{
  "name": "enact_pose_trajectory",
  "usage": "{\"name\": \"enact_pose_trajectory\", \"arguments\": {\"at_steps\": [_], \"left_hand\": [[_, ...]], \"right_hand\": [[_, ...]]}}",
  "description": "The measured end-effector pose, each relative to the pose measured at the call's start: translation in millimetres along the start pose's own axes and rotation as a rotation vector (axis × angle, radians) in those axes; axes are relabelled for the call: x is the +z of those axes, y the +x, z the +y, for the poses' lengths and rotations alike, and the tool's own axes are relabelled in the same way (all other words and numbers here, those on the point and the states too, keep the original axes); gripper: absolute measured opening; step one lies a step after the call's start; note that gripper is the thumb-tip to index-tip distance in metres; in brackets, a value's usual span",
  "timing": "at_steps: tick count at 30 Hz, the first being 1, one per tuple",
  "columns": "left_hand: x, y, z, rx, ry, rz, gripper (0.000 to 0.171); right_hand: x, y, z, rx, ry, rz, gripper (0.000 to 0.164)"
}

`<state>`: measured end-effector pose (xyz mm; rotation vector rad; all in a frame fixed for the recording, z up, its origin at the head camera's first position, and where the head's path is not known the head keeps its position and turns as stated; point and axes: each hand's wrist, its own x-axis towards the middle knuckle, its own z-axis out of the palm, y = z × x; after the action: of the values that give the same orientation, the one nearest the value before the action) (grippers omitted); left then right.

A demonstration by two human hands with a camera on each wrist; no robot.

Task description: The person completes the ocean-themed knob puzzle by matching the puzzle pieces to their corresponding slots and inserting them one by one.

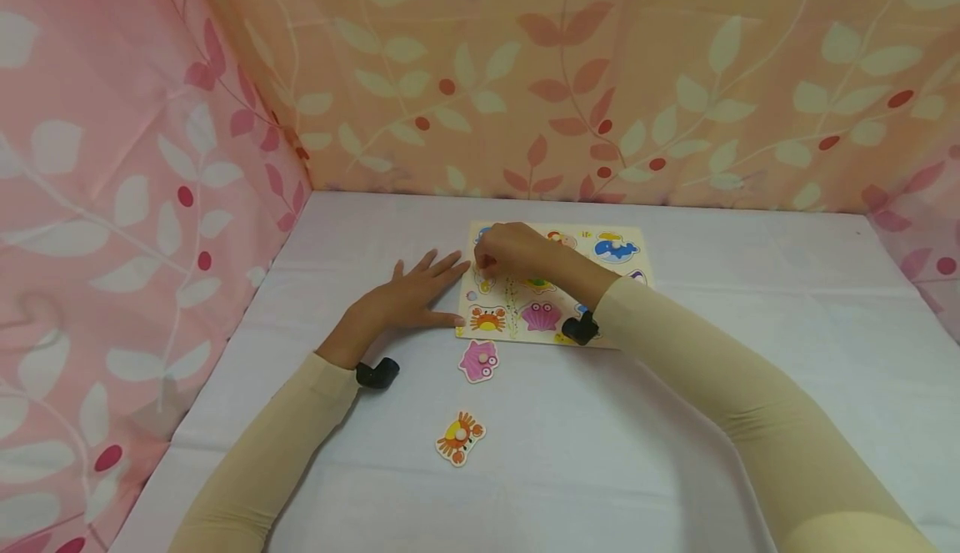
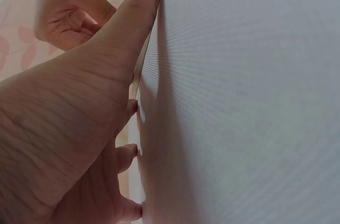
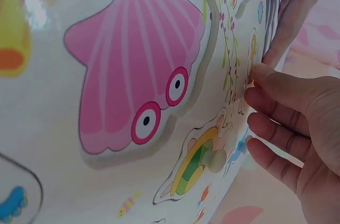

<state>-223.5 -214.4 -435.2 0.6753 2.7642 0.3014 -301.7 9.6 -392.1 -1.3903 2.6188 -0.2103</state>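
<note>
A wooden peg puzzle board (image 1: 501,299) with sea animal pictures lies flat on the table. My left hand (image 1: 416,294) rests beside it with fingers spread, the thumb at its lower left corner and fingertips by its left edge. Over the board's left side, my right hand (image 1: 513,251) pinches a small puzzle piece (image 3: 253,49) between thumb and index finger; the fingers mostly hide its picture. A green and yellow turtle piece (image 3: 194,160) with a round knob sits close to that hand. The printed pink shell recess (image 3: 138,70) and crab recess (image 1: 487,319) hold no pieces.
Below the board lie a loose pink shell piece (image 1: 477,361) and, nearer me, an orange crab piece (image 1: 461,438). A blue whale piece (image 1: 615,248) sits at the board's upper right. Flowered cloth (image 1: 480,77) hangs behind the white-covered table (image 1: 555,470).
</note>
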Motion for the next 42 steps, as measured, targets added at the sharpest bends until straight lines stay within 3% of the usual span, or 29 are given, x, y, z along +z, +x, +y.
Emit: {"name": "enact_pose_trajectory", "arguments": {"at_steps": [9,18,32,42], "left_hand": [[0.1,0.1,1.0,-0.012,-0.009,-0.006,0.101],[-1.1,0.0,3.0,-0.011,0.000,0.006,0.101],[-1.2,1.3,2.2,-0.025,-0.001,0.001,0.101],[-0.6,2.4,3.0,-0.043,0.007,-0.012,0.101]], "right_hand": [[3,-2,-1,0.016,-0.003,0.027,0.008],[-6,-15,-7,0.039,-0.026,0.065,0.020],[-4,-64,-34,0.086,0.050,0.136,0.020],[18,-99,-74,-0.027,0.086,0.196,0.019]]}}
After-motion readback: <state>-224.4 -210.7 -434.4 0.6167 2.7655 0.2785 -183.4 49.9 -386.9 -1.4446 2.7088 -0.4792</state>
